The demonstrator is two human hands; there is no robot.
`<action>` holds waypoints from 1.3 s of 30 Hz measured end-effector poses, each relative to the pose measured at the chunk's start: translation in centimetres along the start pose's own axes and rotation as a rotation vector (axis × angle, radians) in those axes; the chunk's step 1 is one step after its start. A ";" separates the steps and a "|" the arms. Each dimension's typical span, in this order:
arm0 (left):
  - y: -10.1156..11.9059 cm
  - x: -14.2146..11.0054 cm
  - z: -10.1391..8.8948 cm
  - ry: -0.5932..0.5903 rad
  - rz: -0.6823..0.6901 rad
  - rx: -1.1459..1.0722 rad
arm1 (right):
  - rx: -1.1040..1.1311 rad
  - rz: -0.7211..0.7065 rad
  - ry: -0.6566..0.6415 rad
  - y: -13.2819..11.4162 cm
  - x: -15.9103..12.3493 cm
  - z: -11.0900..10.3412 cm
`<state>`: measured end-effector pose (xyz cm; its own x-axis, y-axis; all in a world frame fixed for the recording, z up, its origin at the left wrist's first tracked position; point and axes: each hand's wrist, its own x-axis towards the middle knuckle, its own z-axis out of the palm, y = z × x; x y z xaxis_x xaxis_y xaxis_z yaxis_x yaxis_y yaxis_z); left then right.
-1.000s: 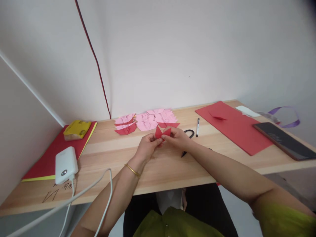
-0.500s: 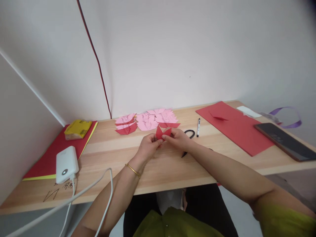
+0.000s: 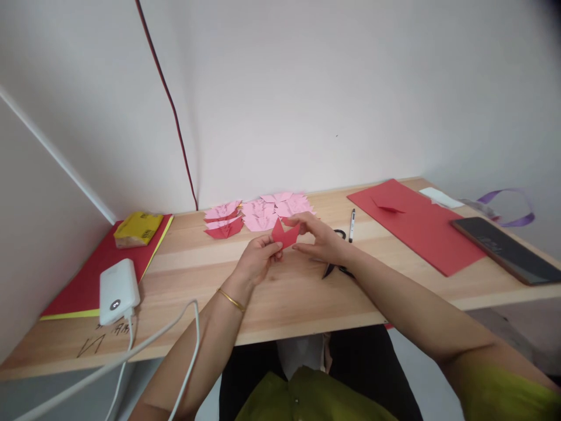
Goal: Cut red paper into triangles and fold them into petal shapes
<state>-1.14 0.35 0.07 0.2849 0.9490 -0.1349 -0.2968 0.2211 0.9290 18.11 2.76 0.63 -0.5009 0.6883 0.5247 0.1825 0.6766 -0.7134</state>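
Note:
My left hand [image 3: 259, 256] pinches a small folded red paper piece [image 3: 286, 236] by its lower left edge, holding it up above the table. The paper has two pointed corners with a notch between them. My right hand [image 3: 322, 238] is at the paper's right side, thumb and fingers spread apart, with nothing gripped between them. Behind the paper lie rows of pink folded papers [image 3: 262, 215] and a few red ones [image 3: 224, 228]. Black scissors [image 3: 329, 269] rest on the table, partly hidden under my right hand and wrist.
A marker [image 3: 352, 225] lies right of the scissors. Further right are red paper sheets [image 3: 421, 234] with a folded red piece [image 3: 390, 209] on top, and a phone [image 3: 504, 248]. At left, a white power bank [image 3: 118, 292] with cable and a yellow packet [image 3: 138, 229] sit on dark red sheets.
My right hand has let go of the red paper and opened, moving slightly right. My left hand has tilted the paper and shifted a little left. More of the scissors shows.

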 end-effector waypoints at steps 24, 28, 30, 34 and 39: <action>0.8 -0.6 0.8 0.071 0.144 0.279 | 0.086 0.262 0.024 -0.4 0.0 0.5; 0.7 -0.5 1.0 0.078 0.175 0.327 | 0.058 0.310 0.056 -0.4 0.1 0.9; 0.6 -0.4 0.9 0.081 0.183 0.350 | 0.050 0.312 0.075 -0.3 0.0 1.0; 0.2 -0.3 0.8 0.065 0.199 0.362 | 0.044 0.310 0.100 -0.2 0.0 1.0; 0.2 -0.3 1.0 0.101 0.174 0.304 | 0.063 0.317 0.106 -0.3 0.0 1.1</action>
<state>-0.36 -0.12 0.68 0.1577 0.9874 0.0147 -0.0437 -0.0079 0.9990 17.12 2.28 0.31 -0.3360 0.8875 0.3153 0.2607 0.4093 -0.8744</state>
